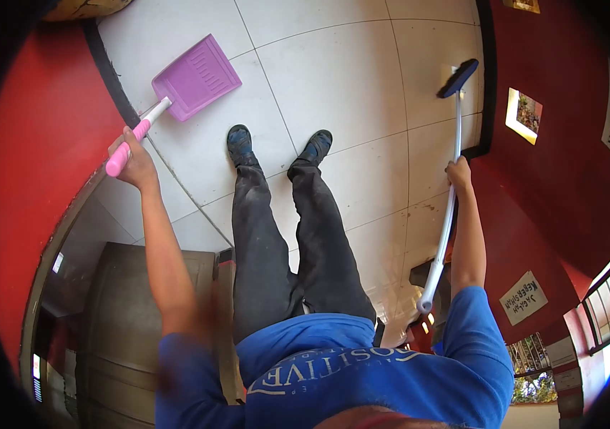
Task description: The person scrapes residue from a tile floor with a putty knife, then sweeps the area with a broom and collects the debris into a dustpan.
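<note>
My left hand (135, 161) is closed around the pink grip of a long-handled dustpan (196, 80). Its purple pan lies out ahead on the left, over the floor tiles near the red wall. On the other side, my right hand (459, 174) grips the pale handle of a broom (451, 214) partway along its length. The broom's dark blue head (458, 78) is at the far right, close to the black skirting. The handle's free end points back past my right forearm.
White floor tiles (340, 79) stretch between two red walls (54, 143) with dark skirting. A brown cabinet-like piece (140, 314) stands at my left side. My dark shoes (242, 145) are on the tiles. Paper signs (524, 297) hang on the right wall.
</note>
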`<action>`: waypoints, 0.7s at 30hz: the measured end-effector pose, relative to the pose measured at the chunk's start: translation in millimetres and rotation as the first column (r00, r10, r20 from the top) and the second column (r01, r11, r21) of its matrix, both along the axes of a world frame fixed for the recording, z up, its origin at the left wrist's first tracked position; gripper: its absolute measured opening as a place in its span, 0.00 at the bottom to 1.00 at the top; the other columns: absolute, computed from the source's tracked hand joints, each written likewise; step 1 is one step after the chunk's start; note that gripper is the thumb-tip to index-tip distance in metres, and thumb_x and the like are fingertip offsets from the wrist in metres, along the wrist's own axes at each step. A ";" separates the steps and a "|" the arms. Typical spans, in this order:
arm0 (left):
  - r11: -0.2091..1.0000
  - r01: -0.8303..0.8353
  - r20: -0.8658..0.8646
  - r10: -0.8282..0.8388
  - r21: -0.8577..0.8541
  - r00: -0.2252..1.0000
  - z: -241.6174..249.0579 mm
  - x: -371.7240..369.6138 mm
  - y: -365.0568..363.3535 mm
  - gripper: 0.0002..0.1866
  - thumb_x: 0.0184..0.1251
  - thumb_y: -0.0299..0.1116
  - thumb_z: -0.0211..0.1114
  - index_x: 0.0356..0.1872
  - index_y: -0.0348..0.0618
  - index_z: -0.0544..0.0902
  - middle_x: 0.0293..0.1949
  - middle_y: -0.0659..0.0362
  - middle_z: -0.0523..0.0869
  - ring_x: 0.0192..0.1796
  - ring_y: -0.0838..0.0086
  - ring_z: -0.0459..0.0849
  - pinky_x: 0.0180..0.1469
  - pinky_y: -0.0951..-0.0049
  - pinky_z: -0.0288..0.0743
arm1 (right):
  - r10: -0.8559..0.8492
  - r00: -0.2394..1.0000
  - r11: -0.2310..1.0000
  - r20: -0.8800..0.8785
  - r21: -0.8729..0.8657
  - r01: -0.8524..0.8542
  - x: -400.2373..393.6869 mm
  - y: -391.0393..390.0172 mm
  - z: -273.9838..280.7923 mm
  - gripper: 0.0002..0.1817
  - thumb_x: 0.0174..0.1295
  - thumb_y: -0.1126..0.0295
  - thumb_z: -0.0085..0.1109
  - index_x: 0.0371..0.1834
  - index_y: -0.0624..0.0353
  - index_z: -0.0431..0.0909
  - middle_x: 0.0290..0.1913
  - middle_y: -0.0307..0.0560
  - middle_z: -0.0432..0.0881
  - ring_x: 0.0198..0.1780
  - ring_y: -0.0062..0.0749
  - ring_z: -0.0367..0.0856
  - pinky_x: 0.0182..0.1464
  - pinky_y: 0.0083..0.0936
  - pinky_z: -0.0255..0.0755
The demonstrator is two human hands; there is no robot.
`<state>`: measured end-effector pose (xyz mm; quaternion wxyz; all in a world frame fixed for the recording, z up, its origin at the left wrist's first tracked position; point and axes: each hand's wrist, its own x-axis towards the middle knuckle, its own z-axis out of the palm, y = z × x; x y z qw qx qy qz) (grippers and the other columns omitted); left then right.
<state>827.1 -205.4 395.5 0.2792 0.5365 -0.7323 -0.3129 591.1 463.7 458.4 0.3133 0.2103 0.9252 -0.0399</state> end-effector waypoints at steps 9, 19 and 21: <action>0.995 0.069 0.047 -0.073 0.078 0.996 -33.0 34.1 -32.0 0.17 0.64 0.41 0.70 0.34 0.33 0.81 0.33 0.53 0.86 0.36 0.67 0.85 0.44 0.66 0.78 | 0.088 0.983 0.996 0.159 -0.017 -0.087 49.1 -104.0 -134.5 0.11 0.55 0.71 0.53 0.28 0.72 0.78 0.23 0.61 0.83 0.27 0.48 0.87 0.35 0.37 0.83; 0.996 -0.051 0.096 0.044 0.076 0.994 -22.6 43.9 -4.0 0.17 0.62 0.40 0.70 0.27 0.32 0.83 0.28 0.52 0.87 0.32 0.64 0.85 0.38 0.63 0.79 | 0.299 0.930 0.950 0.214 -0.155 -0.270 225.8 -258.9 -29.0 0.34 0.56 0.75 0.53 0.65 0.82 0.56 0.39 0.77 0.81 0.38 0.65 0.85 0.39 0.44 0.81; 0.998 0.018 0.078 -0.023 0.067 0.997 -8.6 50.1 7.0 0.17 0.61 0.41 0.71 0.29 0.33 0.85 0.28 0.53 0.87 0.31 0.64 0.85 0.38 0.62 0.79 | 0.067 0.953 0.956 0.295 -0.294 0.024 206.7 -259.6 22.7 0.23 0.58 0.74 0.53 0.56 0.76 0.67 0.37 0.74 0.82 0.36 0.61 0.85 0.36 0.45 0.81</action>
